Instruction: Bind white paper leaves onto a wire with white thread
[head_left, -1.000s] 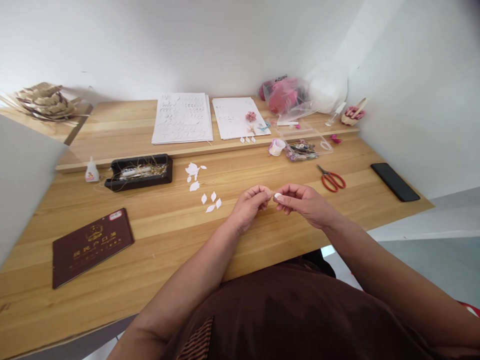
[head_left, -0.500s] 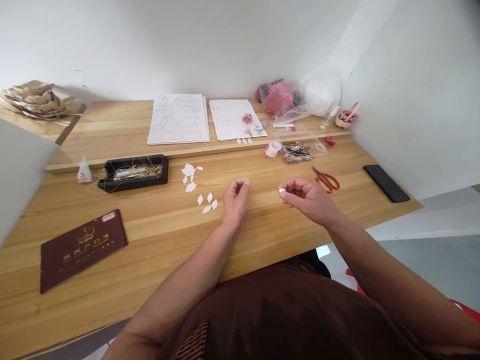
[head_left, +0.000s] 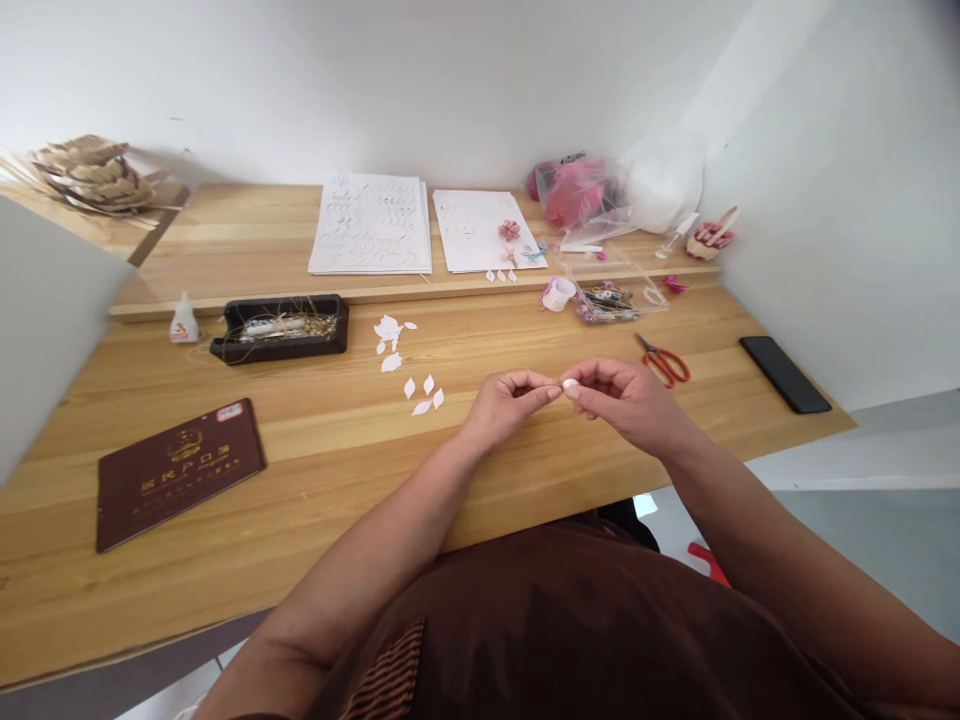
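A woven basket-like piece [head_left: 94, 178] sits at the far left; nearer, a maroon booklet [head_left: 180, 470] lies askew on the wooden table [head_left: 315, 510], a small white bottle [head_left: 183, 320] standing beyond it. Next comes a black tray [head_left: 285, 345] of thin tangled strands, with a paper stack [head_left: 369, 225] on the raised shelf behind. White petal shapes [head_left: 439, 398] lie loose just left of the left hand [head_left: 501, 408], whose thumb and fingertips are pinched together; whether they grip anything is too small to tell. They meet the left edge of a small white piece [head_left: 570, 383], held above the table between the thumb and fingers of the right hand [head_left: 626, 400], closed on it. Red-handled scissors [head_left: 664, 362] lie just beyond that hand, and a black phone [head_left: 784, 374] rests farther right.
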